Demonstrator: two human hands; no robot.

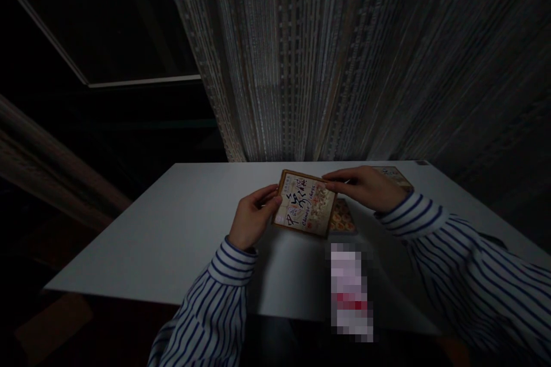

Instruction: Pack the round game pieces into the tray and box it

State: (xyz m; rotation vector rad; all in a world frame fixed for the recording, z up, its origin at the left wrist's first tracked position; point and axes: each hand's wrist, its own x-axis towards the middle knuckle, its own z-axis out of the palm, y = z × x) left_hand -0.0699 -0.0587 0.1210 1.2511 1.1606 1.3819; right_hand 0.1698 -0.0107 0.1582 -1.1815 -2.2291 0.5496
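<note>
Between my two hands a flat, square Chinese chess box (306, 203) is held tilted above the white table, its printed face up. I cannot tell whether it is the whole box or only its lid. My left hand (253, 215) pinches its left edge, thumb on top. The fingers of my right hand (365, 186) are closed at its upper right corner. Partly hidden behind it, a small container of round chess pieces (343, 218) rests on the table.
The white table (185, 229) runs to a hanging curtain (297, 57) at the back. Beyond my right hand lies another printed box or card (394, 175), partly covered. A small dark item (420, 163) sits at the far right corner. A pixelated patch hides something near the front edge.
</note>
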